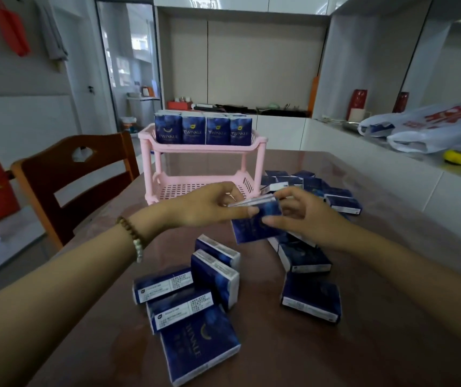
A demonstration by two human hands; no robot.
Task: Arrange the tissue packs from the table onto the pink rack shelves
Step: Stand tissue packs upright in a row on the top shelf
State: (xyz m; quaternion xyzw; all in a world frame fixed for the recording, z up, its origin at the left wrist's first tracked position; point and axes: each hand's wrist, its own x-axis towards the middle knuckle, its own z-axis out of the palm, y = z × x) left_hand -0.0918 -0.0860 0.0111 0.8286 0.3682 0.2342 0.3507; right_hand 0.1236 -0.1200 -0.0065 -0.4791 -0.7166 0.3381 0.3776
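Glossy film-wrapped dark blue tissue packs (pixel 199 344) lie on the polished brown desk (pixel 377 344); a smooth pink plastic two-shelf rack (pixel 204 148); a varnished brown wooden chair (pixel 84 169).

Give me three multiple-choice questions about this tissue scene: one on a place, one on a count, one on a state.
1. Where on the rack do the shelved packs stand? A top shelf B bottom shelf C beside it
2. How many shelved packs face front? A two B four C seven
3. The held pack is: A lying on the table B gripped by both hands C on the chair
Answers: 1 A, they stand up top; 2 B, four fronts show; 3 B, left hand and right hand pinch it.
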